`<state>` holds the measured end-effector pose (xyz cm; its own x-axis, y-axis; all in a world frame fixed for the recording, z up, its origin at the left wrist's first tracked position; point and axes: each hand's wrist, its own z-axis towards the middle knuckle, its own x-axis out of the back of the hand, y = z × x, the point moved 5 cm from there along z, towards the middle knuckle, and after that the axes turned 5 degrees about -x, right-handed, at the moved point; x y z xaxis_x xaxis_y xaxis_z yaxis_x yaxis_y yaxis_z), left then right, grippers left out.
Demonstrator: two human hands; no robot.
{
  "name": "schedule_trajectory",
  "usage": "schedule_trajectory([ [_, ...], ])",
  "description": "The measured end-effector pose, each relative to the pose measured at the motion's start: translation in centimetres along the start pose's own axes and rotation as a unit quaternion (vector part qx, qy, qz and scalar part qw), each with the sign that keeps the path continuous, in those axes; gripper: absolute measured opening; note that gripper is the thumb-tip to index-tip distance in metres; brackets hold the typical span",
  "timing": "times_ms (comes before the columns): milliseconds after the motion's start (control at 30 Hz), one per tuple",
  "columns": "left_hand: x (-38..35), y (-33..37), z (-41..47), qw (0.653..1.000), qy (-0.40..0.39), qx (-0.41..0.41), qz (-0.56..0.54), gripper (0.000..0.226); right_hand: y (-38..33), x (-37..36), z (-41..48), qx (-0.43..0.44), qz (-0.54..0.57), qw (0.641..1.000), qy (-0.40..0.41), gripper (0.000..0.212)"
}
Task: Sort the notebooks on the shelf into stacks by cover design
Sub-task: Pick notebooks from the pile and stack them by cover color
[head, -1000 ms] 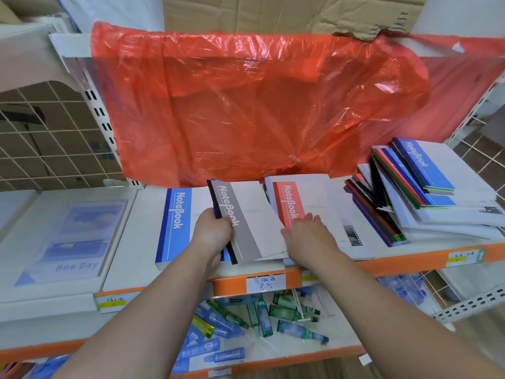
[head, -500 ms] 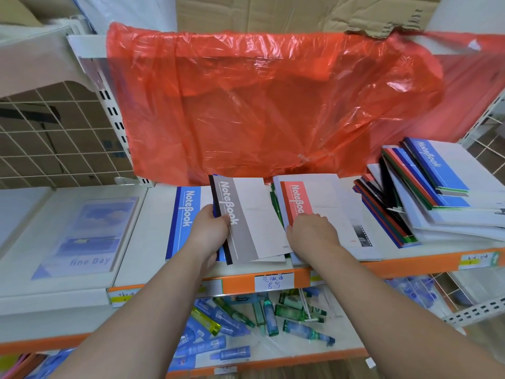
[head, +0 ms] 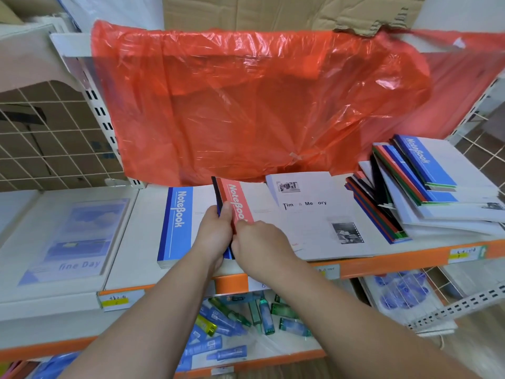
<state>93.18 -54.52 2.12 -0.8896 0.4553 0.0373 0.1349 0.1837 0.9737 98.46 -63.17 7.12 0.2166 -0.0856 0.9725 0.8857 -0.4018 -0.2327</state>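
The left hand [head: 214, 228] grips the red notebook [head: 237, 203] by its spine, at the front of the shelf [head: 136, 228], just beside the blue notebook stack [head: 177, 220]. The right hand [head: 259, 242] pinches its near edge. It looks light and bendy, so the stiff spine seems the best hold.

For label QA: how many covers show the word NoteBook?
3: left blue notebook; red notebook held by left hand and right hand; top blue notebook on the right pile. Others may be hidden there.

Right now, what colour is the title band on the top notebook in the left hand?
The title band is red with white lettering; the head view shows it.
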Motion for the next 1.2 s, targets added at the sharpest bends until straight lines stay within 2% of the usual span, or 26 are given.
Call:
schedule_trajectory([
  [100, -0.1, 0.0, 0.0, 1.000, -0.004, -0.007, 0.005, 0.018, 2.2, -0.4, 0.8, -0.015, 0.058, 0.998, 0.029, 0.027],
  [200, -0.1, 0.4, -0.2, 0.999, -0.023, -0.015, -0.020, 0.018, 6.3, -0.2, 2.1, -0.102, 0.145, 0.982, 0.060, 0.031],
  [267, -0.3, 1.1, -0.4, 0.997, -0.053, -0.034, -0.040, 0.020, 9.1, 0.0, 2.4, -0.193, 0.228, 0.952, 0.060, 0.037],
  [333, -0.8, 1.9, -0.6, 0.993, -0.088, -0.055, -0.065, 0.023, 11.1, -0.2, 2.4, -0.247, 0.373, 0.894, 0.031, 0.040],
  [400, -1.3, 2.5, -0.7, 0.989, -0.105, -0.061, -0.085, 0.025, 11.9, -0.3, 2.2, -0.245, 0.492, 0.835, 0.010, 0.033],
  [500, -2.3, 3.3, -0.5, 0.990, -0.093, -0.084, -0.071, 0.023, 12.9, 0.8, 1.9, -0.226, 0.539, 0.810, 0.057, 0.015],
  [600, -3.4, 5.1, -0.2, 0.983, -0.045, -0.175, 0.026, 0.012, 13.3, 1.8, 2.2, -0.197, 0.574, 0.791, 0.081, 0.012],
  [700, -5.1, 7.4, -0.4, 0.963, -0.025, -0.258, 0.070, 0.013, 14.3, 3.7, 2.1, -0.163, 0.554, 0.802, 0.152, 0.012],
  [767, -6.2, 7.9, -0.2, 0.957, -0.027, -0.281, 0.066, 0.017, 15.0, 5.0, 1.7, -0.139, 0.543, 0.804, 0.199, 0.012],
  [833, -7.2, 7.2, 0.2, 0.962, -0.051, -0.264, 0.052, 0.022, 15.9, 5.2, 1.3, -0.127, 0.531, 0.811, 0.210, 0.016],
  [1000, -9.3, 3.5, 0.9, 0.974, -0.095, -0.191, 0.075, 0.028, 17.5, 2.8, 1.0, -0.148, 0.504, 0.836, 0.157, 0.029],
  [1200, -9.8, 4.4, 1.3, 0.975, -0.097, -0.181, 0.085, 0.032, 18.2, 3.0, 1.4, -0.163, 0.509, 0.829, 0.163, 0.028],
])
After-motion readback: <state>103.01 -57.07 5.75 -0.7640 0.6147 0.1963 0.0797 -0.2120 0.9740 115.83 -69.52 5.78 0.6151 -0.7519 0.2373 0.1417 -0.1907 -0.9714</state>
